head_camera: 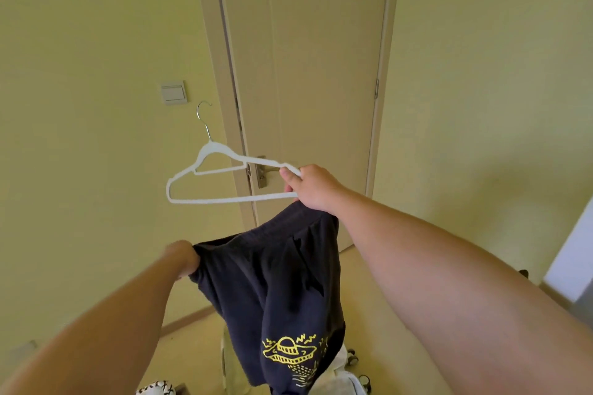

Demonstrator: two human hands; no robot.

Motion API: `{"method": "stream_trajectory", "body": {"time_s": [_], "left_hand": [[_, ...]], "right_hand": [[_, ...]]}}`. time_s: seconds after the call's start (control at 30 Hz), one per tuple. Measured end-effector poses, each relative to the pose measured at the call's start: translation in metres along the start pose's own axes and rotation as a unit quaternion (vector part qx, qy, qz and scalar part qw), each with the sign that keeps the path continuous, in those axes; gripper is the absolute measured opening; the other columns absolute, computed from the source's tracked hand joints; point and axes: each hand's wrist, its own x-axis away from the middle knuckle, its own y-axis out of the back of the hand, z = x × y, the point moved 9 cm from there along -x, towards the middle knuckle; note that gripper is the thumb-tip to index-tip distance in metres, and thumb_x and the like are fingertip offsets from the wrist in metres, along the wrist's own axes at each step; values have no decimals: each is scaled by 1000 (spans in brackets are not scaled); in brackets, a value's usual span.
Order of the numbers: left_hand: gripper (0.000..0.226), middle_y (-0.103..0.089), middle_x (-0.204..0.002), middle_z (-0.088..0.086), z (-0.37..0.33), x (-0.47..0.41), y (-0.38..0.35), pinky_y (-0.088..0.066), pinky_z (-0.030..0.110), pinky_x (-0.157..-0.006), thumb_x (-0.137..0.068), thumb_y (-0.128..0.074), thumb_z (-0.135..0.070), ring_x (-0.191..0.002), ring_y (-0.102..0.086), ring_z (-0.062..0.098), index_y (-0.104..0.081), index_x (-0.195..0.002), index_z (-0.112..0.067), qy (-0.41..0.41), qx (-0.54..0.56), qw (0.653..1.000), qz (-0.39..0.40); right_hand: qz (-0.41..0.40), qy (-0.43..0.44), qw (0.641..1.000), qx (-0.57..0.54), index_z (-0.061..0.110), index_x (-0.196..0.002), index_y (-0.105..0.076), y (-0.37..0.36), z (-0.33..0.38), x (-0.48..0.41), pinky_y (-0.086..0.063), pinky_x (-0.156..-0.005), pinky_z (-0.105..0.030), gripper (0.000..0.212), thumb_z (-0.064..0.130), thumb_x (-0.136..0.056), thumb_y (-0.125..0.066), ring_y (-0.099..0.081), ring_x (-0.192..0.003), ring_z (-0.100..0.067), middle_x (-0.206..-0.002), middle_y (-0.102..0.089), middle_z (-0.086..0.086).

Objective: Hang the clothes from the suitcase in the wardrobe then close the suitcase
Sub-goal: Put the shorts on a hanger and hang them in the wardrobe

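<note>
R hand (313, 184) grips white hanger (205, 184) end plus waistband of dark shorts (282, 292). L hand (183, 258) pinches opposite waistband edge. Shorts hang btwn hands, below hanger, in front of door (321, 74).

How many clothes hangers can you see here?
1. The white hanger with a metal hook is held by its end in the right hand, in front of the beige door. More may lie out of view.

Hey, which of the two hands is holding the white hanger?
The right hand: it grips the hanger by its end as well as the dark shorts, while the left hand holds only the waistband.
</note>
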Motion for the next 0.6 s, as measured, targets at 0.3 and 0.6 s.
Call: {"method": "stream_trajectory", "body": {"time_s": [0.3, 0.6], "left_hand": [[25, -65, -51, 6, 4, -14, 96, -63, 39, -64, -98, -51, -1, -51, -68, 20, -59, -119, 11, 22, 392, 915, -98], [69, -74, -86, 11, 14, 2, 104, -49, 37, -71, -94, -40, -65, -77, -69, 32, -76, -81, -8, -4, 377, 917, -128]], "right_hand": [[41, -8, 999, -20, 18, -90, -73, -17, -14, 6, -41, -63, -30, 62, 63, -102, -32, -52, -64, -16, -70, -53, 3], [54, -14, 992, -115, 26, -93, -76, -16, 0, 8, -48, -73, -31, 66, 71, -97, -29, -66, -84, -19, -92, -74, 0]]}}
